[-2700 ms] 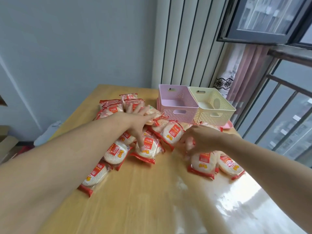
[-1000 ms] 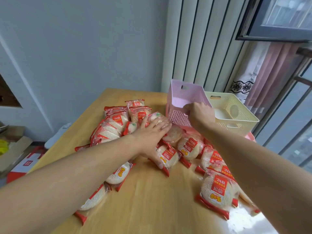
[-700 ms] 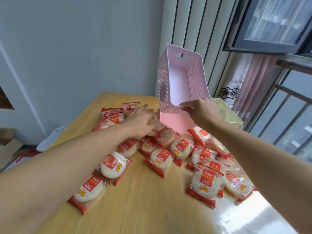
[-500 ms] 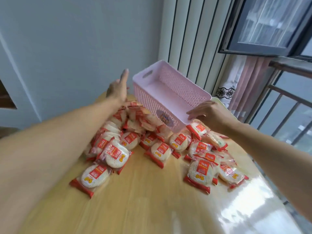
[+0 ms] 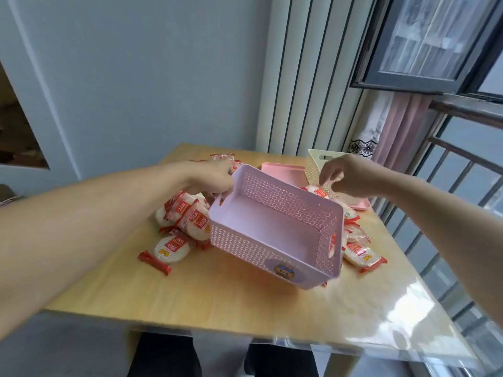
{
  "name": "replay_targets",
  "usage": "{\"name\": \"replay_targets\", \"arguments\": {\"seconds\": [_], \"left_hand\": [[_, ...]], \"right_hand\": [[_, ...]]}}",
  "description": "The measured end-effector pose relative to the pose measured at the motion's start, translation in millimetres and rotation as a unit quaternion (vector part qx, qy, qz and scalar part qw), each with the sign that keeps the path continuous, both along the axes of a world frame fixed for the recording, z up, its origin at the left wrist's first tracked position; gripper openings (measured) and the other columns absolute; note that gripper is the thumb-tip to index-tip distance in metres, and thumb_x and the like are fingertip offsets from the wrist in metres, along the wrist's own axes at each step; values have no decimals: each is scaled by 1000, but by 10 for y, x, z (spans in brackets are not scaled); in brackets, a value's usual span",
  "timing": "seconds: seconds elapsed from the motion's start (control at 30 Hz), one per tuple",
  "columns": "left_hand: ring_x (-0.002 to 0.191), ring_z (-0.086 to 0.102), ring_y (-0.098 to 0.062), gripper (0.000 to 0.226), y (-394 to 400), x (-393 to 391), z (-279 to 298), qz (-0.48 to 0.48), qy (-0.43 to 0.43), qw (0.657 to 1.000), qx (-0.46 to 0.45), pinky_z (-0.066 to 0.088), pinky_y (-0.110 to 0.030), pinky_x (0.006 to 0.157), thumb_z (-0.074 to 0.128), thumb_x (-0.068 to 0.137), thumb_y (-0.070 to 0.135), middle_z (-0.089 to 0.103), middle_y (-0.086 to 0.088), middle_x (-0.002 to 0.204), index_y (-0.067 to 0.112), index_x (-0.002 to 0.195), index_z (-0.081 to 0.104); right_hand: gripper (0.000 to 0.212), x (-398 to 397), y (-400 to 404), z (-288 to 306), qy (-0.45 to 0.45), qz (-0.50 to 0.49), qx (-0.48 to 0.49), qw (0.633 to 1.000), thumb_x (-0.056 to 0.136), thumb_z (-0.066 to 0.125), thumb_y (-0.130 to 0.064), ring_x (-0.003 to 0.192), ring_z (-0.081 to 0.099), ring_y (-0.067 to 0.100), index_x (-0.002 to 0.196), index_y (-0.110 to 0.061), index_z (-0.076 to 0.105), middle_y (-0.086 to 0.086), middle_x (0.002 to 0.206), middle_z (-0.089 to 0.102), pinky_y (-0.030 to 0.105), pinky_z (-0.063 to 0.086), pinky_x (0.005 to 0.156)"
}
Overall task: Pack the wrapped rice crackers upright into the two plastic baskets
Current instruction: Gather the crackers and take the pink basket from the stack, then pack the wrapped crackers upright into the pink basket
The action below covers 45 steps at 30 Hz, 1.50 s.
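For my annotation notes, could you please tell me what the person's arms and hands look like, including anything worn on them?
Both forearms are bare as far as the frame shows: no sleeves, watch or bracelet. The left hand and right hand wear no gloves, and no rings are visible.

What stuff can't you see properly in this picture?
Head view only:
- Left hand: fingers hidden behind the pink basket, so its grip is unclear.
- Cream basket: mostly covered by the right hand; inside unseen.
- Rice crackers: some hidden behind the pink basket.
- Wrapper writing: too small.
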<state>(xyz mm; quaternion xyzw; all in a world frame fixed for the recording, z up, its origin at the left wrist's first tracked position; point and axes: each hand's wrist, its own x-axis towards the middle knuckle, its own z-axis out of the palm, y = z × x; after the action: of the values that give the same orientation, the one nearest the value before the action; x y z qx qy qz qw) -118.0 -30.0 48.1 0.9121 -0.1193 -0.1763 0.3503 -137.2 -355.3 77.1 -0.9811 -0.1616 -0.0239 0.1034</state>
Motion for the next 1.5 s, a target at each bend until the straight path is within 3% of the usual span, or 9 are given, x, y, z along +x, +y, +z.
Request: {"name": "replay_targets", "arguments": {"seconds": [0.13, 0.3, 0.47, 0.73, 0.83, 1.1, 1.23, 1.37, 1.5], "left_hand": [[64, 54, -32, 17, -20, -332, -76, 6, 36, 999, 39, 49, -31, 50, 53, 70, -13, 49, -15, 71, 1, 69, 43], [49, 39, -22, 14, 91, -621, -315, 68, 94, 987, 107, 31, -25, 48, 48, 70, -13, 49, -14, 63, 0, 66, 46], [57, 55, -24, 48, 191, -625, -482, 103, 47, 986, 124, 31, -22, 40, 35, 91, -3, 59, -17, 74, -3, 139, 32], [60, 48, -18, 46, 131, -371, -787, 156, -87, 962, 208, 27, -29, 42, 41, 96, 0, 52, -8, 79, -3, 140, 30], [85, 65, -29, 57, 93, -222, -800, 153, -101, 961, 209, 29, -26, 44, 43, 98, 1, 64, -21, 113, -6, 150, 19], [108, 63, -37, 39, 52, 91, -657, 98, -78, 948, 294, 45, -35, 64, 43, 98, 9, 55, -26, 128, -7, 134, 46], [86, 63, -29, 25, -12, 162, -264, 81, -145, 903, 396, 46, -36, 60, 48, 96, 19, 62, -12, 91, 4, 104, 67], [92, 63, -31, 20, -415, 260, -46, 90, -290, 899, 315, 44, -32, 70, 59, 90, 30, 68, -8, 102, 15, 99, 67], [96, 61, -18, 36, -1162, 98, -61, -93, -287, 941, 153, 47, -31, 75, 68, 86, 53, 68, 5, 109, 24, 107, 65]], "right_hand": [[26, -92, 200, -91, 140, 22, 8, 990, 82, 79, -43, 87, 71, 8, 104, -32, 70, -14, 100, 73, 28, 57, 74], [22, -181, 546, -354, 214, 76, -51, 972, 85, 78, -33, 88, 72, 9, 105, -39, 71, -15, 98, 75, 26, 57, 75], [17, -81, 905, -671, 53, 77, -169, 981, 87, 72, -27, 78, 61, 18, 104, -32, 76, -12, 74, 61, 29, 50, 63], [16, 340, 962, -856, -66, 25, -174, 982, 89, 65, -22, 74, 65, 21, 95, -31, 77, -6, 82, 71, 34, 59, 64], [22, 472, 971, -893, -89, 8, -156, 984, 92, 61, -21, 73, 65, 21, 100, -34, 77, -6, 85, 72, 31, 56, 62], [17, 705, 898, -865, -48, 7, -122, 991, 92, 70, -32, 83, 66, 18, 107, -36, 76, -7, 97, 75, 31, 58, 71], [31, 648, 593, -672, 27, 13, 42, 999, 91, 74, -32, 89, 62, 7, 120, -23, 73, -6, 115, 73, 17, 46, 74], [32, 596, 2, -590, 31, -106, 11, 994, 94, 68, -39, 101, 65, 19, 120, -22, 72, -1, 119, 73, 32, 52, 87], [48, 415, -572, -670, 115, -211, -26, 970, 95, 61, -48, 109, 63, 27, 132, -18, 63, 7, 131, 65, 40, 58, 87]]}}
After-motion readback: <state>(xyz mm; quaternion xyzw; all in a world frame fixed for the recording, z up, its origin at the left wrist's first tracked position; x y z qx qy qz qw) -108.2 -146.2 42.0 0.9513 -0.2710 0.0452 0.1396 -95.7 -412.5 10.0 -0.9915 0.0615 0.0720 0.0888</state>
